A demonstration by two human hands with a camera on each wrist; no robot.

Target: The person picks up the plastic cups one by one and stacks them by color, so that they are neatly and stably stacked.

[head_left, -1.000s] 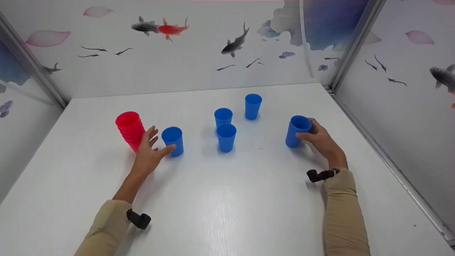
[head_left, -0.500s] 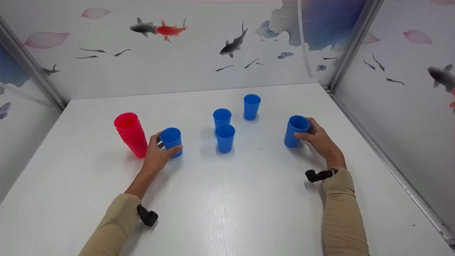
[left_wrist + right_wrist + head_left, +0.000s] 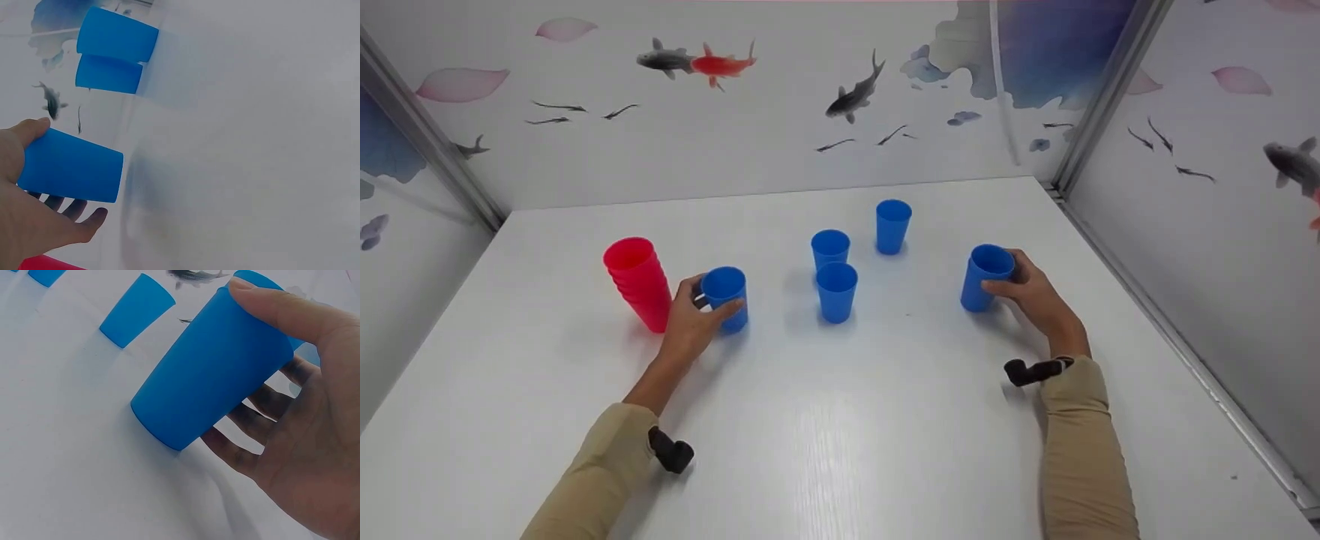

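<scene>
Walls (image 3: pixel 750 127) with fish (image 3: pixel 852 99) border the white table (image 3: pixel 840 435) bearing blue cups (image 3: pixel 837 298).

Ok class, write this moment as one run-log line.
left hand: grips blue cup | right hand: grips nested blue cups | between: three upright blue cups | beside left hand: stacked red cups

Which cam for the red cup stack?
Head view: the red cup stack shows almost whole there, beside the left hand, with its layered rims visible. The left wrist view catches only a red sliver at its bottom edge; the right wrist view shows none of it.
</scene>
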